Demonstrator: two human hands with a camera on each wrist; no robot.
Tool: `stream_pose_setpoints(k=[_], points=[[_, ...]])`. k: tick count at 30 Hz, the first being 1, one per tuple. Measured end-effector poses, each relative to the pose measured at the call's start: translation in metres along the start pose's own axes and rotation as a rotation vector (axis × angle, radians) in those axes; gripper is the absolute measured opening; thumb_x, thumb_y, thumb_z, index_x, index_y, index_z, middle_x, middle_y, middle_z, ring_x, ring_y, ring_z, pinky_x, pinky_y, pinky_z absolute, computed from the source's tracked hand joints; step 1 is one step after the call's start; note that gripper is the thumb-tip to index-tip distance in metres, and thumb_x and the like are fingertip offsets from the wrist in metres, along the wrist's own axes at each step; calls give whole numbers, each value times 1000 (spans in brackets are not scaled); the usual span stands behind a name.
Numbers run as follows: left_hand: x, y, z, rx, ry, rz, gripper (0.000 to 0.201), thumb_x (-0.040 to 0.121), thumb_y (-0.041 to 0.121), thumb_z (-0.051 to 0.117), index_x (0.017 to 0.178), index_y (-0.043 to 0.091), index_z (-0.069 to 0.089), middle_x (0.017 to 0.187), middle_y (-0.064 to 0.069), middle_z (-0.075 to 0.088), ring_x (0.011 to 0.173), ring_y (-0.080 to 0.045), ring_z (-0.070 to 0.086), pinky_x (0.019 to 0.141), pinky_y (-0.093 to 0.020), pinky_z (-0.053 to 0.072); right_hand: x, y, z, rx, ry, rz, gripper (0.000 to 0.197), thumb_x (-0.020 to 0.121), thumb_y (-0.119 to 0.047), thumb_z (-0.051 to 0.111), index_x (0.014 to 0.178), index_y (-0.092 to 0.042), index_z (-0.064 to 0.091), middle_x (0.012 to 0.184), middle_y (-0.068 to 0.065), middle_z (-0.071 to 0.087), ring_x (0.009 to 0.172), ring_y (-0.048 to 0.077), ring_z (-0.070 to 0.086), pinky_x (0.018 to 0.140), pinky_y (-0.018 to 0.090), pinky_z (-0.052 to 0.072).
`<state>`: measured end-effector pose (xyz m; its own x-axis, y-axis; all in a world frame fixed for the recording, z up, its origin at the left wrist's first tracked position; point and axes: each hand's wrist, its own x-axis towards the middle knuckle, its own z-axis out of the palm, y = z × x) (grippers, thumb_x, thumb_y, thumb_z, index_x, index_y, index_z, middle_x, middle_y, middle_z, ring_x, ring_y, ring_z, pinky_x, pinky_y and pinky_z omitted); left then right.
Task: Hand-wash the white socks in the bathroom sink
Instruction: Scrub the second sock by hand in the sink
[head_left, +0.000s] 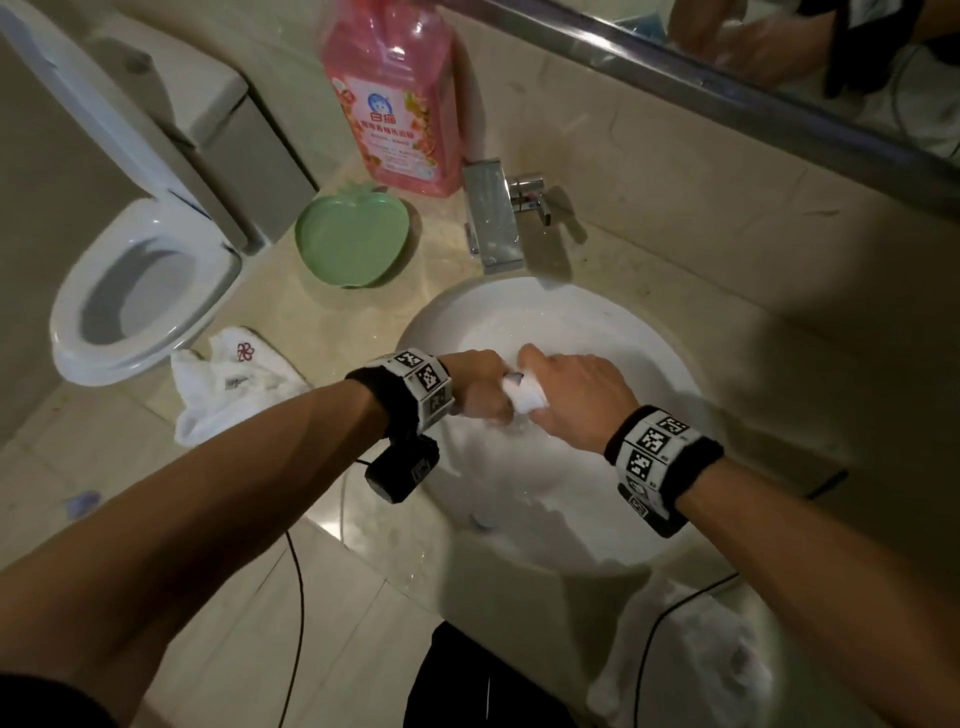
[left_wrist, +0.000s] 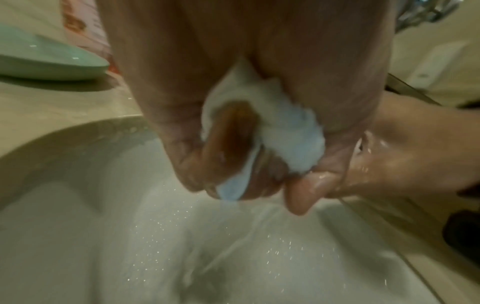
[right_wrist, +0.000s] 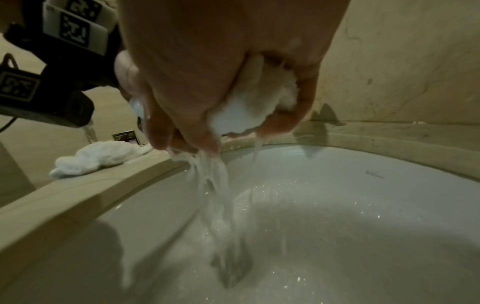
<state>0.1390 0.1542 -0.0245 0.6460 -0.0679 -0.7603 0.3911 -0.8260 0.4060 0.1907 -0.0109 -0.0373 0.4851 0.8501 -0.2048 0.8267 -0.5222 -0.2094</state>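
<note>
Now two hands, left (head_left: 483, 384) and right (head_left: 576, 400), each grip clenched on one sock (head_left: 524, 395); second sock (head_left: 234, 384) on counter.

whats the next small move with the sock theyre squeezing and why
Probably keep wringing briefly: both the left hand and right hand grip the sock, and water pours from it into the sink.

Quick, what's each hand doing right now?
Left hand: grip closed around one end of the wet sock.
Right hand: grip closed around the other end, wringing water into the sink.
</note>
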Motion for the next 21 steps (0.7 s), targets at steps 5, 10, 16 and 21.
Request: stream_pose_setpoints(k=[5, 10, 16, 21], points=[[-23, -11, -15, 57, 377, 81, 73, 68, 50, 83, 127, 22, 51, 113, -1, 56, 94, -22, 62, 73, -35, 57, 4, 6, -26, 423, -90, 173, 34, 78, -43, 76, 105, -27, 62, 97, -3, 69, 85, 22, 64, 69, 34, 50], [-61, -7, -11, 526, 765, 275, 90, 65, 50, 82, 141, 27, 38, 142, -8, 43, 125, -33, 43, 94, -45, 48, 7, -1, -60, 1143, -191, 434, 23, 80, -19, 78, 100, -15, 67, 80, 6, 74, 67, 18, 71, 62, 38, 61], [-79, 18, -41, 619, 912, 283, 29, 86, 29, 67, 103, 8, 56, 100, -14, 56, 79, -33, 55, 53, -37, 45, 0, -20, -99, 1286, -398, 332, 29, 83, -8, 79, 108, -8, 64, 82, 7, 72, 68, 21, 71, 54, 31, 55], [-84, 25, -54, 606, 767, 337, 32, 75, 16, 65, 103, 14, 51, 90, -6, 61, 60, -30, 58, 49, -31, 31, -8, -22, -108, 1022, -256, 307, 31, 70, -24, 88, 84, -13, 63, 57, -4, 63, 46, 13, 54, 44, 25, 39]])
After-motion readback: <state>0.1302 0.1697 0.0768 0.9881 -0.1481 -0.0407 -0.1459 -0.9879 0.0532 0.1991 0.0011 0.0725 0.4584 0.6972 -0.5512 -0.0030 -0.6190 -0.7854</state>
